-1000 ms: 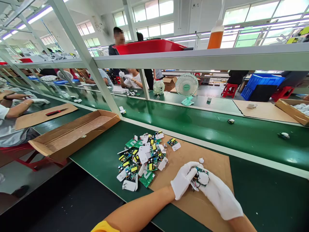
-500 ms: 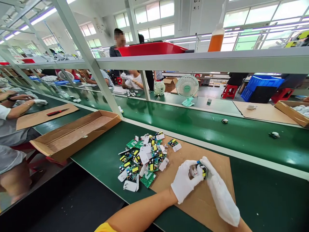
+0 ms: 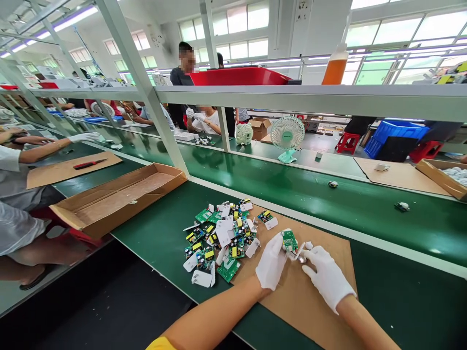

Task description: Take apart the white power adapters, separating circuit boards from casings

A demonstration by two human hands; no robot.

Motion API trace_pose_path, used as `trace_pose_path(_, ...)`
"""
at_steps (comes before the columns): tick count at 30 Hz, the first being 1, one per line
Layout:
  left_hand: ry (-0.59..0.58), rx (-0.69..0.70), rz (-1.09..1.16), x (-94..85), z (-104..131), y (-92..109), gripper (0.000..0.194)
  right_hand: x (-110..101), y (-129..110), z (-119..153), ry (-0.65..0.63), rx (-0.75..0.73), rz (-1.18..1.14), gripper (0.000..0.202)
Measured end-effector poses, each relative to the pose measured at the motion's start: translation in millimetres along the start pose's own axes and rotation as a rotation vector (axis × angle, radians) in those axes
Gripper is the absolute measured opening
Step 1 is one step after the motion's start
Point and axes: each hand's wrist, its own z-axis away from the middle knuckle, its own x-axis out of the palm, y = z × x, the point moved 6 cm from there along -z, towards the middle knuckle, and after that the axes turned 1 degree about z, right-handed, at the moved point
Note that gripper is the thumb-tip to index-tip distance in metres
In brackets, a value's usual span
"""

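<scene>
One green circuit board (image 3: 289, 240) is in the left hand (image 3: 270, 262), pinched narrowly at its left edge between gloved thumb and fingers. One right hand (image 3: 326, 276), gloved too, is just to the right, thumb and forefinger parted with a modest gap; a white flap (image 3: 300, 251) and a small silvery part (image 3: 302, 260) are at its fingertips, but whether it touches them I cannot tell.

The held board is small and squarish, its flat green face showing, with pale parts and thin leads below it. One white lump (image 3: 309, 245) is just behind the right fingertips. Under both hands is one brown cardboard sheet (image 3: 299, 306).

Left of the grip is a heap of boards (image 3: 222, 236), too overlapped to count, with yellow blocks and white plates. One loose board (image 3: 265, 217) is beside the heap, beyond the left hand. Farther off, past a pale rail (image 3: 314, 219), two small assemblies (image 3: 332, 184) are well apart on a green surface. Well to the left of the grip is one long cardboard tray (image 3: 116, 200).
</scene>
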Motion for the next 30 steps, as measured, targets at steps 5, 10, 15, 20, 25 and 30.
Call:
trace_pose_path(5, -0.068, -0.087, 0.276, 9.5, 2.3, 0.3, 0.032, -0.4, -1.9, 3.8, 0.056, 0.116, -0.068, 0.02)
trace_pose_path(10, -0.129, -0.163, 0.264, 13.3, 9.4, -6.8, 0.031, -8.9, 5.9, 19.7, 0.176, 0.24, -0.47, 0.036)
trace_pose_path(15, -0.194, -0.201, 0.065, 13.9, 18.7, -10.9, 0.041, -21.3, 13.8, 31.4, 0.361, 0.073, -0.413, 0.032)
trace_pose_path(20, -0.313, -0.199, -0.038, 15.8, 22.8, -24.3, 0.056, -16.2, 0.2, 39.0, 0.342, -0.097, -0.159, 0.029)
trace_pose_path(25, -0.358, -0.135, -0.3, 16.7, 29.2, -19.4, 0.058, -1.5, 2.6, 38.2, 0.21, 0.015, -0.174, 0.022)
trace_pose_path(30, -0.35, -0.12, -0.326, 17.2, 29.8, -14.2, 0.058, -7.4, -0.6, 37.6, 0.206, -0.065, -0.143, 0.022)
